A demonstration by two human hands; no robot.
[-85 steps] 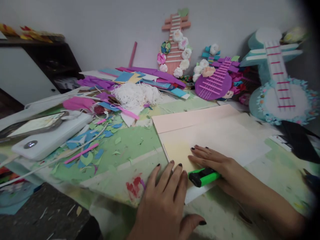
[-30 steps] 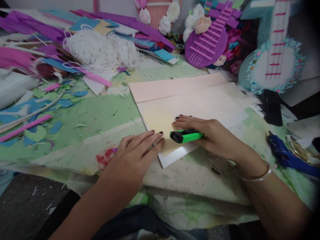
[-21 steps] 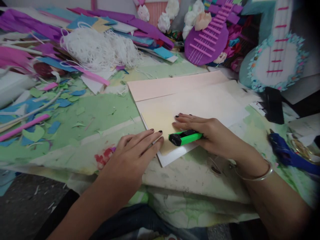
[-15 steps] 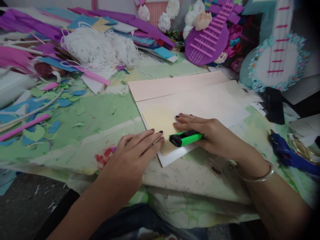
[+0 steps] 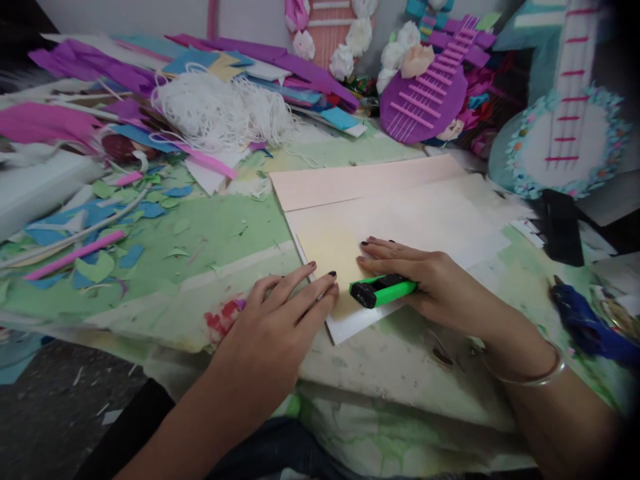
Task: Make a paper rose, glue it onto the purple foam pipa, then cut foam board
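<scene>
A pale yellow sheet (image 5: 327, 247) lies on top of a larger white sheet (image 5: 415, 207) on the table. My left hand (image 5: 283, 327) rests with its fingers spread at the yellow sheet's left edge, its fingertips on the paper. A green and black utility knife (image 5: 384, 291) is tucked in my right hand (image 5: 430, 280), between thumb and palm. The right fingers stretch forward and touch the yellow sheet. Whether the knife's blade is out cannot be made out.
A peach sheet (image 5: 360, 181) shows behind the white one. At the left lie paper scraps (image 5: 100, 267) and a tangle of white string (image 5: 220, 110). On the right are a blue glue gun (image 5: 585, 320) and a black phone (image 5: 563, 227). A purple paper guitar (image 5: 425, 100) stands behind.
The whole view has shifted, so everything sits a little further right and lower. Both hands keep nearly the same places on the paper, and the left fingers are slightly more spread.
</scene>
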